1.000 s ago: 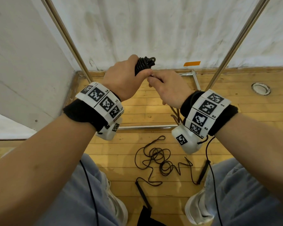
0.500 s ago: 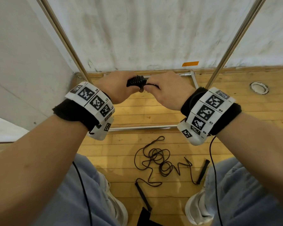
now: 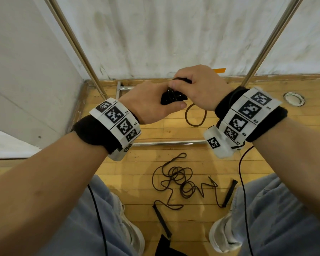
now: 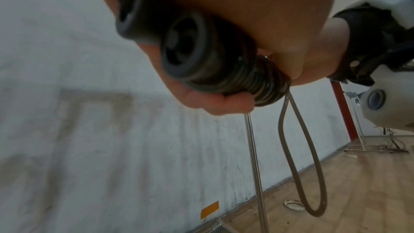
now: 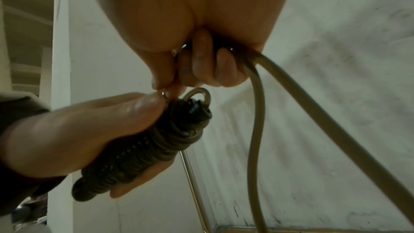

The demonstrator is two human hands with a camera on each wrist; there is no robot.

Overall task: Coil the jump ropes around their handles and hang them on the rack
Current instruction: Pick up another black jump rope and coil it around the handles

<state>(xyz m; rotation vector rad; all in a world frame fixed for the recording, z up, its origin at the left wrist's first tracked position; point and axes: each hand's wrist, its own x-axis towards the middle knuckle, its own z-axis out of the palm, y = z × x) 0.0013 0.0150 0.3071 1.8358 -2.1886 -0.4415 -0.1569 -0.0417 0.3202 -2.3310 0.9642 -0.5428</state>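
- My left hand is wrapped round the black rope-wound handle bundle; my right hand pinches the loose dark rope loop at its tip.
- I'd keep tension and tuck the tail tight.
- Chrome rack poles flank both sides; a second black jump rope lies tangled on the near floor, so I'd step carefully.

Your left hand wraps the coiled jump rope handles, their round dark end caps facing the camera at about 10 o'clock. A loose loop of rope hangs from the coils toward 5 o'clock. A metal rack pole runs down behind it. At 3 o'clock sits your right wrist band.
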